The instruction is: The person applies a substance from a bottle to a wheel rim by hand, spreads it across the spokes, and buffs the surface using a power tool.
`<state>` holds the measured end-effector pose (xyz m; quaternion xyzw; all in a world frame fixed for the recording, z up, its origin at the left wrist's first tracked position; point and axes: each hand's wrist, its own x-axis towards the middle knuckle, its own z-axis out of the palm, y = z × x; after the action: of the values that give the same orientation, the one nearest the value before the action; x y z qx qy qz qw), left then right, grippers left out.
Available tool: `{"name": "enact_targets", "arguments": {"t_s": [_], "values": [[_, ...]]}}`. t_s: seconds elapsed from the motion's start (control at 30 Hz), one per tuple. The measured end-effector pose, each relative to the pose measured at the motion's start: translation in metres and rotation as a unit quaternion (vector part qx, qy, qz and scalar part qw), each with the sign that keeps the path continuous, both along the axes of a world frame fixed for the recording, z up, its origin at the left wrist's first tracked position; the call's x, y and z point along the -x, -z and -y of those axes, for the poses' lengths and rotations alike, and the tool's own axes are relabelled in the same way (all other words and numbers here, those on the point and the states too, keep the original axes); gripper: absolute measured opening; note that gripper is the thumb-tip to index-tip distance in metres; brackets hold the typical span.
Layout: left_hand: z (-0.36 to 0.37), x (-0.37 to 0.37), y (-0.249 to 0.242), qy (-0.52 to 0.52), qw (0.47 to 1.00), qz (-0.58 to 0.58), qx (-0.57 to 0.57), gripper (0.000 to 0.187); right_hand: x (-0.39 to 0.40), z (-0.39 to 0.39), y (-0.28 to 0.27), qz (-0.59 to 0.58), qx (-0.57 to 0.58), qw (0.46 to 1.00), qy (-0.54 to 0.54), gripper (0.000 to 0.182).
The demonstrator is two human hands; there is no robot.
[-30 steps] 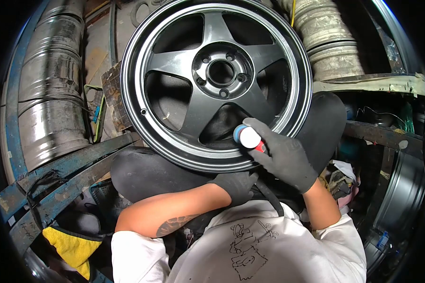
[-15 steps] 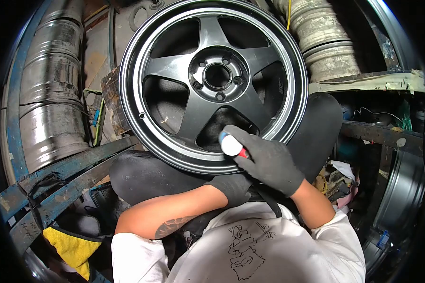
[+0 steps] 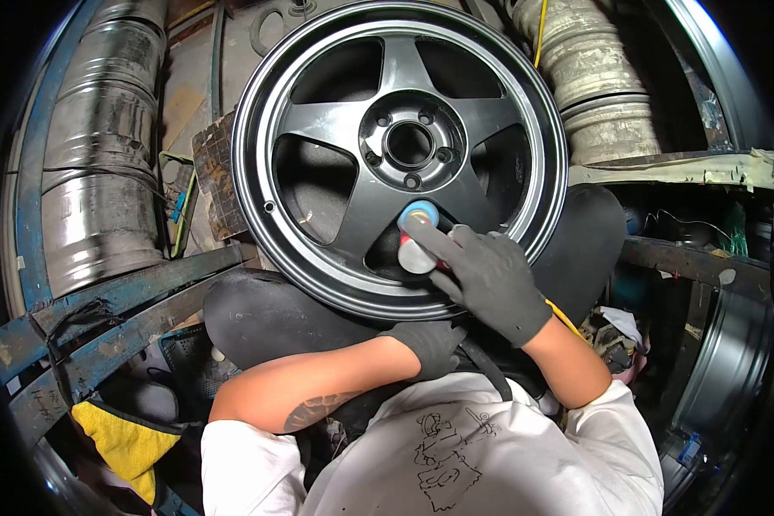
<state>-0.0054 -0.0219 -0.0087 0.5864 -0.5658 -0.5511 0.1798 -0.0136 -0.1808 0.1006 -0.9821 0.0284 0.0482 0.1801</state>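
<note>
A dark grey five-spoke wheel rim [image 3: 271, 258] leans over my lap, face up toward me. My right hand [image 3: 499, 288], in a black glove, is closed around a small red sander [image 3: 417, 255] with a grey round top and a blue round pad. Its pad lies at the lower spoke, by the edge of the opening below the hub. My left hand [image 3: 430, 346], gloved too, is at the near edge of the rim, with its fingers hidden. A yellow hose [image 3: 566, 320] passes beside my right forearm.
Stacks of bare metal wheels stand at left [image 3: 103, 163] and right [image 3: 602, 82]. Blue metal frame bars [image 3: 146, 288] cross the left side. A yellow cloth [image 3: 129, 439] hangs at lower left, and another wheel [image 3: 722, 353] stands at far right.
My right hand has tipped the sander and moved its pad up to the lower spoke, and the blue pad shows more. The wheel rim sits slightly farther right in view.
</note>
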Motion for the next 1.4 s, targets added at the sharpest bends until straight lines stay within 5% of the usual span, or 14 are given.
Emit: {"name": "enact_targets", "arguments": {"t_s": [0.4, 0.9, 1.13, 1.27, 1.33, 1.4], "values": [[-0.001, 0.0, -0.005, -0.029, 0.999, 0.003, 0.041, 0.052, -0.01, -0.011, 0.004, -0.134, -0.287, 0.947, 0.056, 0.074], [0.003, 0.0, -0.001, -0.021, 0.999, -0.029, 0.017, 0.056, -0.009, -0.013, 0.017, -0.13, -0.213, 0.968, 0.036, 0.074], [0.003, 0.001, -0.004, 0.003, 1.0, 0.007, -0.008, 0.053, -0.009, -0.012, 0.004, -0.122, -0.28, 0.952, 0.035, 0.072], [0.005, 0.0, -0.005, 0.014, 1.0, -0.002, -0.028, 0.056, -0.007, -0.01, 0.005, -0.136, -0.143, 0.979, 0.044, 0.071], [0.009, -0.005, -0.016, 0.024, 0.996, -0.008, -0.088, 0.057, -0.002, -0.002, 0.009, -0.072, -0.146, 0.984, 0.068, 0.072], [0.005, 0.001, -0.007, -0.003, 0.999, -0.007, -0.034, 0.059, 0.0, 0.004, 0.009, -0.044, -0.201, 0.975, 0.079, 0.072]]}}
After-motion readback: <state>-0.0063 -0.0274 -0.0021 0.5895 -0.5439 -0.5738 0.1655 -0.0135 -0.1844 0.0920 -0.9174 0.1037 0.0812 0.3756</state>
